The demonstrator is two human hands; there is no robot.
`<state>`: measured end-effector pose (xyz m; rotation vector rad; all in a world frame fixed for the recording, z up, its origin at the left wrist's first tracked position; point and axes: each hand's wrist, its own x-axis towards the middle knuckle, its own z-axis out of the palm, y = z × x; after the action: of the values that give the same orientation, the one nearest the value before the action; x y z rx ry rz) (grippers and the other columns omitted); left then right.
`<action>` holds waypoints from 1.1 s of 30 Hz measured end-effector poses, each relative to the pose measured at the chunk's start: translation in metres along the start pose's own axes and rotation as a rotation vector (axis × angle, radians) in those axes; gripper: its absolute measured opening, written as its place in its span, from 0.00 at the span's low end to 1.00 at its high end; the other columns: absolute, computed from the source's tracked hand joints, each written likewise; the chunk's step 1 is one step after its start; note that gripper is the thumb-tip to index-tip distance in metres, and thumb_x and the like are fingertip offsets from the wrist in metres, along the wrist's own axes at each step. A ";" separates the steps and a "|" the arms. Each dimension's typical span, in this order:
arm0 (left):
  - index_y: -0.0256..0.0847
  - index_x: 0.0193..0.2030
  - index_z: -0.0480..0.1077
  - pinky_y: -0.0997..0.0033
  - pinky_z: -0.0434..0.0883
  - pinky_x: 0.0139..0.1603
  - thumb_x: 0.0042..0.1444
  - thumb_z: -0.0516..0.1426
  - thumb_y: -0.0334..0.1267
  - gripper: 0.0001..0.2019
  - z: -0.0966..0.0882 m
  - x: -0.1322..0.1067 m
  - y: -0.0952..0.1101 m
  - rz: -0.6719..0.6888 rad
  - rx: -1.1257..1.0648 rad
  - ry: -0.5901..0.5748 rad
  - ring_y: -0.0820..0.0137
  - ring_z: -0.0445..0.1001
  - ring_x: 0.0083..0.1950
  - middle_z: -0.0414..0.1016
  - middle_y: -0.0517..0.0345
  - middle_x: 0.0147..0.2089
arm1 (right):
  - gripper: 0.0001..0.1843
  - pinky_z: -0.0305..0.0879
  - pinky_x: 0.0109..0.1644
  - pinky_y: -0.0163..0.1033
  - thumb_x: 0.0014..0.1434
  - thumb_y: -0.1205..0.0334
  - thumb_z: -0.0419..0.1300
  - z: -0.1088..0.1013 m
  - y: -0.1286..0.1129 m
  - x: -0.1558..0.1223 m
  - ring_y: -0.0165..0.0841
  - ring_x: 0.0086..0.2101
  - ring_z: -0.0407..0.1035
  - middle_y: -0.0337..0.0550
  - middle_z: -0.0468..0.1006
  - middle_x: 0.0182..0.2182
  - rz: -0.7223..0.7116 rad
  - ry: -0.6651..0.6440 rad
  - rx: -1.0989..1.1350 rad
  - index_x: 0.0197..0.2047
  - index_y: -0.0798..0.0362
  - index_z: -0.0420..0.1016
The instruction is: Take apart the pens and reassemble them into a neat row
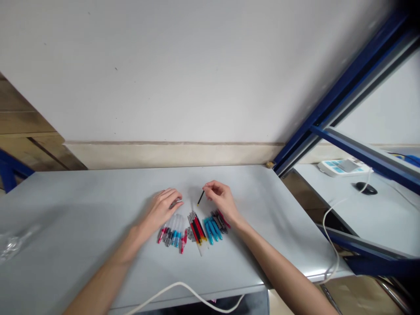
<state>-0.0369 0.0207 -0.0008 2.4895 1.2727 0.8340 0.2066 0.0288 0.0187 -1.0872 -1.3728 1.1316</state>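
My right hand (221, 199) pinches a thin black pen refill (201, 197) with a yellow end, tilted down to the left above the table. My left hand (166, 204) is curled with thumb and fingertips close together, around something small and whitish that I cannot make out. Below it lie several clear pen barrels (177, 224) with red, grey and blue ends. Between the hands rests a row of black and red refills (197, 228). Several blue pen parts (212, 229) lie side by side under my right hand, beside dark and red ones (221, 221). A small grey pile (190, 234), perhaps springs, sits among the groups.
The grey table (98, 197) backs onto a white wall (183, 78). Crumpled clear plastic (15, 245) lies at far left. A white cable (180, 284) crosses the front edge. Right of a blue frame (341, 83) stand a black mouse (366, 188) and a white device (343, 167).
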 end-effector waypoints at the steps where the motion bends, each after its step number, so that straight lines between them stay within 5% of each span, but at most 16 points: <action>1: 0.42 0.41 0.69 0.67 0.67 0.44 0.68 0.55 0.38 0.04 0.000 0.000 0.001 0.001 -0.005 0.004 0.66 0.72 0.42 0.74 0.57 0.40 | 0.10 0.62 0.34 0.35 0.59 0.55 0.64 0.001 0.001 0.000 0.30 0.26 0.65 0.36 0.72 0.24 0.003 0.000 0.027 0.34 0.53 0.75; 8: 0.42 0.44 0.69 0.65 0.68 0.47 0.70 0.53 0.38 0.06 -0.003 0.001 0.006 -0.001 -0.021 -0.010 0.66 0.73 0.44 0.75 0.56 0.42 | 0.13 0.65 0.31 0.35 0.61 0.51 0.65 0.005 0.000 -0.004 0.34 0.30 0.72 0.43 0.79 0.27 -0.006 0.034 0.168 0.36 0.53 0.74; 19: 0.42 0.45 0.71 0.66 0.70 0.48 0.70 0.53 0.39 0.07 -0.005 0.002 0.011 0.012 -0.046 0.002 0.66 0.74 0.45 0.77 0.55 0.43 | 0.16 0.65 0.30 0.36 0.60 0.48 0.66 0.005 0.002 -0.004 0.37 0.32 0.75 0.47 0.82 0.29 0.004 0.067 0.104 0.37 0.54 0.76; 23: 0.41 0.46 0.71 0.66 0.69 0.48 0.71 0.52 0.39 0.08 -0.004 0.002 0.013 0.032 -0.059 0.028 0.66 0.74 0.45 0.76 0.55 0.43 | 0.14 0.65 0.31 0.36 0.60 0.50 0.66 0.007 0.003 -0.006 0.38 0.35 0.76 0.47 0.83 0.32 0.000 -0.012 0.010 0.38 0.54 0.79; 33: 0.42 0.46 0.72 0.64 0.69 0.47 0.72 0.49 0.39 0.11 0.003 0.000 0.016 0.047 -0.025 0.102 0.64 0.73 0.45 0.74 0.53 0.42 | 0.10 0.65 0.39 0.38 0.64 0.56 0.63 0.013 0.002 -0.015 0.35 0.37 0.70 0.45 0.78 0.37 -0.238 -0.140 -0.282 0.37 0.52 0.83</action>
<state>-0.0246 0.0108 0.0038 2.4948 1.2318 0.9943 0.1946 0.0128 0.0140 -1.0208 -1.7618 0.8707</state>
